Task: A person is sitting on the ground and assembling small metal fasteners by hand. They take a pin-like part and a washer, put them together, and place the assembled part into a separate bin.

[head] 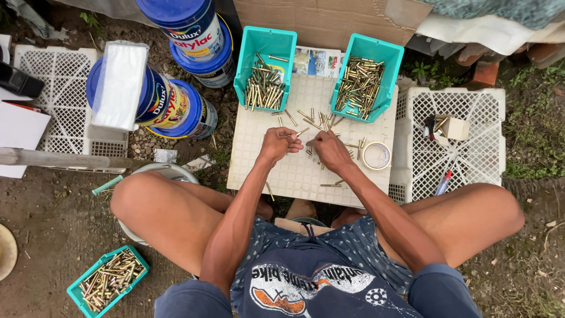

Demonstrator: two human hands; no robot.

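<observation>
My left hand [278,143] rests on a white gridded crate top [265,171] and pinches a small brass metal pin [300,133] between its fingertips. Beside it, my right hand [329,150] is curled over a loose scatter of brass pins [321,121], fingers closed on a few of them. At the far edge of the crate stand two teal bins of pins, a left bin [265,68] and a right bin [366,76]. A roll of clear tape [376,155] lies just right of my right hand.
Blue and white paint buckets [188,35] stand at the left back, one topped by a white wrapped block [120,85]. White lattice crates [465,147] flank both sides. A third teal bin of pins [109,282] sits on the dirt by my left knee.
</observation>
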